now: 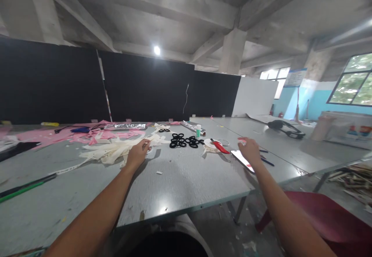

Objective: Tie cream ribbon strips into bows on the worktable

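Observation:
My left hand (138, 153) is closed, fingers pressed together, at the right end of a pile of cream strips (112, 151); what it grips is too small to name. Over the upper part of a white-screened phone (242, 161) is my right hand (249, 149), its fingers curled near something small and red that I cannot make out. Between the hands lie black rings (178, 141), a green and white glue stick (198, 131), a red-handled tool (221, 147) and a roll of white tape (211, 144).
Pink strips (95, 133) and foil-like packs (129, 126) lie along the back left. Headphones (286, 128) rest at the right. A red stool (325, 218) stands below the table edge (186, 210). Black panels (145, 90) rise behind.

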Motion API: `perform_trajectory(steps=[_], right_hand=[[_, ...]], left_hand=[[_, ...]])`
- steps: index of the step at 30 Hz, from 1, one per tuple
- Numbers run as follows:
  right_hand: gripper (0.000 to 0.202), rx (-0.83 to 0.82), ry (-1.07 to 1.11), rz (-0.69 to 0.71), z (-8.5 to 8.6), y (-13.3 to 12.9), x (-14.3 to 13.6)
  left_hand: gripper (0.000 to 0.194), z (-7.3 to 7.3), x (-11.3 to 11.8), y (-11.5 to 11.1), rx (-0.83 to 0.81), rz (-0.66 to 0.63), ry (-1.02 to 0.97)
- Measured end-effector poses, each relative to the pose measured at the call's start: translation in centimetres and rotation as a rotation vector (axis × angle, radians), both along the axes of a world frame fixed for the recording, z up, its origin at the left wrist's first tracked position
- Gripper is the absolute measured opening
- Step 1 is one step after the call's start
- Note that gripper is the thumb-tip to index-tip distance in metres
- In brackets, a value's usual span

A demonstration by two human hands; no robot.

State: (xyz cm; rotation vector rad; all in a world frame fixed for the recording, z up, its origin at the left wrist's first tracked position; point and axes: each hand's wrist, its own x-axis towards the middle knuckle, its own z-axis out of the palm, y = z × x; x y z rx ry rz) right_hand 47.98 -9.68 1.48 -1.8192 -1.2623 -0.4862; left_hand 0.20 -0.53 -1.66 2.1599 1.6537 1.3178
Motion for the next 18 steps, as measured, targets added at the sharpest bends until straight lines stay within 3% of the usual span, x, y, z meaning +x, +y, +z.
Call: perform_trajectory(steps=[3, 6, 8, 11, 14, 18], right_hand=[[0.023, 0.064, -0.021, 0.331, 2.0, 1.5, -7.2], [0.021, 0.014, -0.078, 0.709, 3.3, 3.6, -16.1], [0.027, -0.007, -0.22, 0.868, 3.4, 5.3, -21.8], [0.049, -0.07, -0.488, 1.038, 2.1, 8.0, -28.8], [0.06, -0.218, -0.528, 1.1, -0.2, 10.1, -32.8], [0.045, -0.259, -0.433, 0.983, -2.1, 11.1, -33.6]], left_hand=[[0.031, 0.0, 0.1, 0.0, 0.021, 0.0, -0.024], [0.03, -0.1, 0.0, 0.3, 0.046, 0.003, -0.059], [0.029, -0.3, -0.2, 0.6, 0.036, 0.004, -0.053], [0.027, -0.8, -0.8, 1.2, 0.04, -0.047, -0.027], [0.028, -1.0, -1.3, 1.5, 0.073, -0.141, 0.001], [0.032, -0.8, -1.4, 1.1, 0.024, -0.152, 0.05]])
